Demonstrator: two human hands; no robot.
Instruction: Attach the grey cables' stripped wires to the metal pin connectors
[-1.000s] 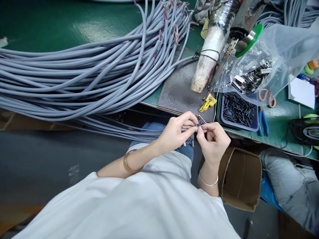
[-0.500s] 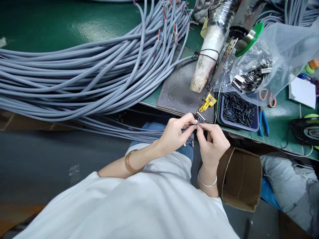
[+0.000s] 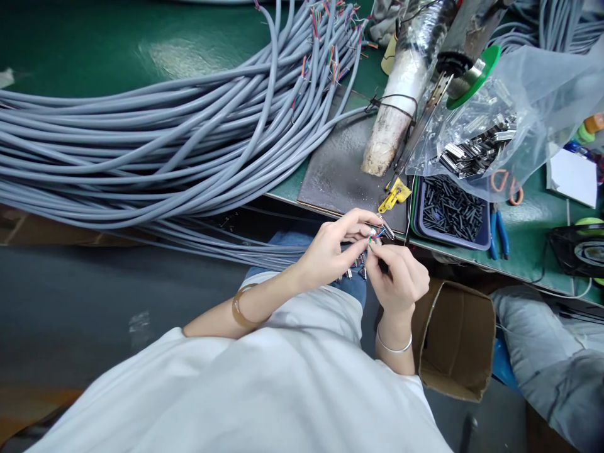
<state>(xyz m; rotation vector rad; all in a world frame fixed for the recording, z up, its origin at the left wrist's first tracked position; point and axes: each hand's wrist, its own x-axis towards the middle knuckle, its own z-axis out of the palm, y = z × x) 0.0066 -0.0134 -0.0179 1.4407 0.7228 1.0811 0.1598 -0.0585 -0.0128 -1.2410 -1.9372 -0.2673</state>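
Head cam: left hand (image 3: 325, 250) and right hand (image 3: 399, 275) both have fingers pinching thin coloured wires (image 3: 377, 236). Multi-pin connector (image 3: 387, 229) sits just past the fingertips, closest to the left index, long axis slanting from that tip back toward the right hand. Can't tell which way its pins face tbh. Yellow plastic piece (image 3: 394, 196) farther out.

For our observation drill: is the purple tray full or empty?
Largely full: small black pieces cover most of the purple tray.
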